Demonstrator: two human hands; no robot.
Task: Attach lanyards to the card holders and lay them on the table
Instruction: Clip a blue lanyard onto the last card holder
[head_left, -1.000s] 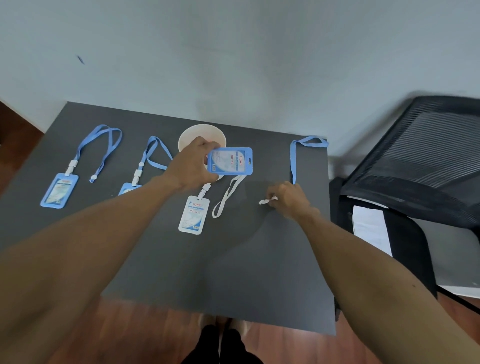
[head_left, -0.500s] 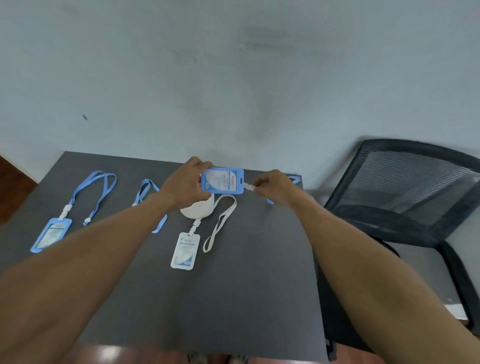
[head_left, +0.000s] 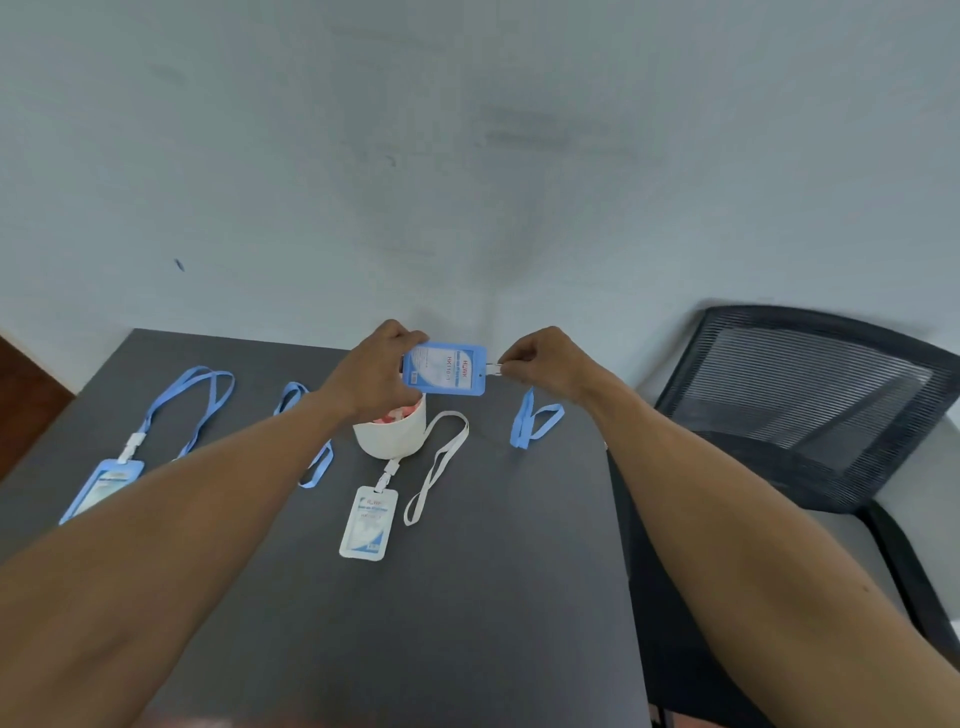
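At centre frame above the desk (head_left: 519, 571), a left hand (head_left: 374, 374) grips a blue card holder (head_left: 444, 370) while right hand (head_left: 545, 364) fingers pinch the white lanyard clip (head_left: 493, 369) at its edge. Holding the holder steady and lining the clip up with its slot should make it seat cleanly.

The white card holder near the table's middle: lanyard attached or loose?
Attached. The white card holder lies flat on the table, its top clip joined to the white lanyard looping beside it.
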